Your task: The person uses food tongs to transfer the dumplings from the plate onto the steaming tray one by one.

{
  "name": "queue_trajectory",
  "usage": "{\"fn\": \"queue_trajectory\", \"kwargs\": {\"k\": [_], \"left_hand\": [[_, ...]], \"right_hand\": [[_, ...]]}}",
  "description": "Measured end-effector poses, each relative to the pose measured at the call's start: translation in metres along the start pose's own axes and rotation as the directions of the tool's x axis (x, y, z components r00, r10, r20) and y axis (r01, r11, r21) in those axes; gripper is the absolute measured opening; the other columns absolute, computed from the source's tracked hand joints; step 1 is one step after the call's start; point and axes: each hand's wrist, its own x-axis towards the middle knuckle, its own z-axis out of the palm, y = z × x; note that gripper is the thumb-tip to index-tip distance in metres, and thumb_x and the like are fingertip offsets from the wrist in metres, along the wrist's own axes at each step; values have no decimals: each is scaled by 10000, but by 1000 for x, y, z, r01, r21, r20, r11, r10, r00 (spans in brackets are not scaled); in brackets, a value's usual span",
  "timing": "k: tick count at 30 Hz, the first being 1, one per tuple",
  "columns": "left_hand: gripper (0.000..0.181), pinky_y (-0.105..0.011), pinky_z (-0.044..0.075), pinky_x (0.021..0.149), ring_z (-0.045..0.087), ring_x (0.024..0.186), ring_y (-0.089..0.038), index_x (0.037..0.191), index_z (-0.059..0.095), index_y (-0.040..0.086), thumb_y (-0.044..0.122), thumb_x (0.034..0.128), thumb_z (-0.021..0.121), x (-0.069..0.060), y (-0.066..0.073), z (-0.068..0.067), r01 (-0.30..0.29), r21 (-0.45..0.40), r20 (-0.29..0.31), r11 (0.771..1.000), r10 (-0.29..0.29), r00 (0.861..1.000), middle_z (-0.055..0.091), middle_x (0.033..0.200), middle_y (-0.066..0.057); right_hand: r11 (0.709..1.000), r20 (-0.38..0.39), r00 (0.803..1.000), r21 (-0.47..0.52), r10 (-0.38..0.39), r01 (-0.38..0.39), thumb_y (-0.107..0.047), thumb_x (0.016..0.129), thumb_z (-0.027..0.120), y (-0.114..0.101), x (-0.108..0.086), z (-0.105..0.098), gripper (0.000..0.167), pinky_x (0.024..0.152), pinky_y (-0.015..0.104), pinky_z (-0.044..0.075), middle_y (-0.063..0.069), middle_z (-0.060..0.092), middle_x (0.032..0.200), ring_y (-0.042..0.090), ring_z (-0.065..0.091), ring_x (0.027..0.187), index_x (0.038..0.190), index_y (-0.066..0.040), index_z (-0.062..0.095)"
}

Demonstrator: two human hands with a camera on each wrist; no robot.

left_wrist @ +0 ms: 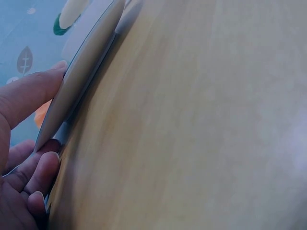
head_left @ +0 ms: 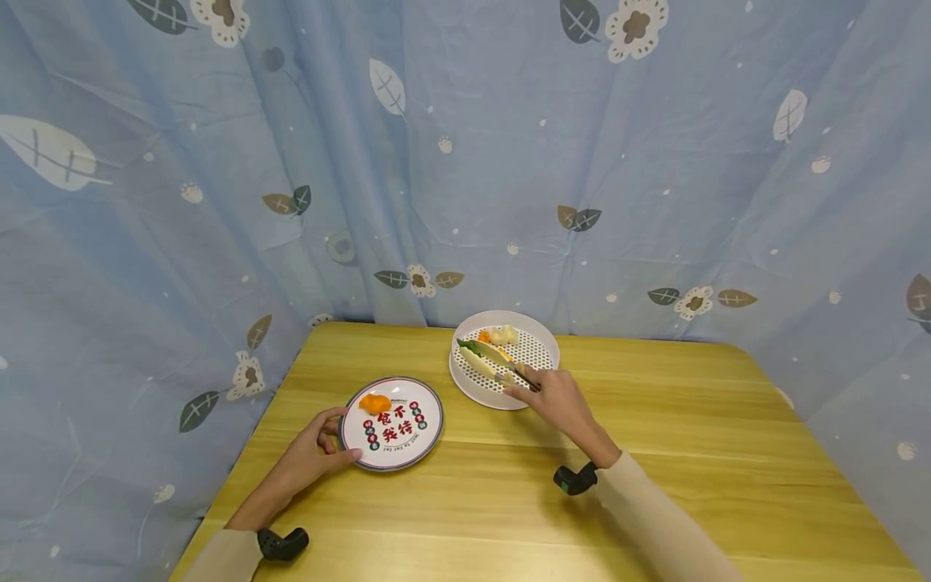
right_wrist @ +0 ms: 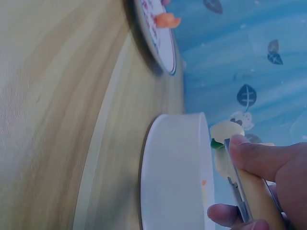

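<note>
My left hand [head_left: 307,459] grips the near-left rim of a round white plate [head_left: 424,436] with red printed characters, thumb on top and fingers underneath. An orange piece of food [head_left: 375,404] lies on that plate. In my right hand [head_left: 562,404] is a pair of food tongs [head_left: 478,362] with pale, broad ends and metal sides. A small green piece [head_left: 469,345] shows between the tong ends, over the white perforated basket [head_left: 541,349]; its kind cannot be told. The right wrist view shows the tongs [right_wrist: 259,201] above the basket's wall [right_wrist: 172,177].
Inside the basket, pale yellowish food [head_left: 503,335] and a small orange piece [head_left: 483,335] lie towards the back. Basket and plate stand on a wooden table [head_left: 684,436]. A blue patterned curtain [head_left: 502,178] hangs behind and along both sides.
</note>
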Motion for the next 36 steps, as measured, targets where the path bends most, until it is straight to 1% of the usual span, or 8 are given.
{"fn": "queue_trajectory", "kwargs": {"k": [6, 13, 17, 19, 23, 25, 31, 36], "left_hand": [[852, -284, 411, 707, 462, 872, -234, 1507, 430, 124, 314, 819, 894, -1, 0, 0, 0, -3, -2, 1000, 0, 1000, 506, 1209, -126], [857, -289, 400, 700, 457, 884, -237, 1513, 423, 121, 325, 824, 889, -2, 1, 0, 4, -6, -3, 1000, -4, 1000, 508, 1207, -124], [858, -290, 396, 701, 454, 886, -237, 1516, 420, 124, 313, 824, 890, -2, 0, 0, 10, -11, -3, 1000, -10, 1000, 508, 1212, -119], [853, -291, 394, 704, 453, 888, -236, 1517, 420, 127, 305, 826, 889, -2, 0, 0, 15, -11, -6, 1000, -15, 1000, 507, 1214, -118], [851, -289, 398, 709, 453, 890, -237, 1512, 427, 129, 303, 821, 893, -2, 0, 1, 24, -15, -6, 1000, -24, 1000, 502, 1215, -121], [851, -287, 406, 712, 456, 889, -237, 1508, 430, 130, 300, 817, 897, -2, 0, 1, 26, -18, -5, 999, -26, 1000, 500, 1218, -123], [853, -283, 419, 712, 466, 887, -239, 1502, 436, 127, 305, 810, 902, -3, 2, 0, 26, -10, -4, 1000, -26, 1000, 506, 1218, -126], [857, -283, 410, 710, 464, 907, -245, 1501, 438, 124, 329, 809, 901, -2, 3, 0, 23, 5, -10, 1000, -22, 1000, 509, 1204, -123]], "right_hand": [[1000, 34, 999, -7, 24, -24, -422, 914, 781, 5, 6, 1, 574, 510, 290, 316, -60, 419, 532, 100, 291, 510, 1353, -74, 656], [999, 49, 999, -37, 22, -20, -407, 910, 788, 4, 15, 0, 531, 526, 296, 310, -58, 376, 566, 117, 324, 537, 1326, -89, 696], [998, 38, 999, -54, -9, 11, -384, 909, 793, 2, 21, 0, 410, 527, 308, 324, -47, 388, 577, 130, 365, 544, 1184, -81, 777], [998, 40, 999, -63, -16, 18, -386, 912, 791, 1, 24, 0, 345, 525, 311, 323, -46, 377, 578, 132, 367, 540, 1116, -108, 786], [995, 70, 998, -95, 3, 4, -411, 914, 784, 3, 29, 1, 276, 520, 312, 322, -43, 386, 586, 136, 383, 547, 974, -143, 767], [993, 85, 996, -115, 19, -9, -425, 914, 781, 4, 31, 3, 286, 523, 312, 329, -38, 404, 594, 142, 405, 561, 896, -144, 730], [989, 117, 992, -141, 56, -39, -434, 912, 782, 7, 33, 7, 301, 528, 310, 339, -34, 425, 604, 146, 432, 574, 870, -143, 718], [987, 119, 990, -147, 79, -61, -446, 897, 794, 7, 33, 10, 310, 535, 317, 345, -32, 430, 609, 156, 448, 586, 839, -156, 698]]}}
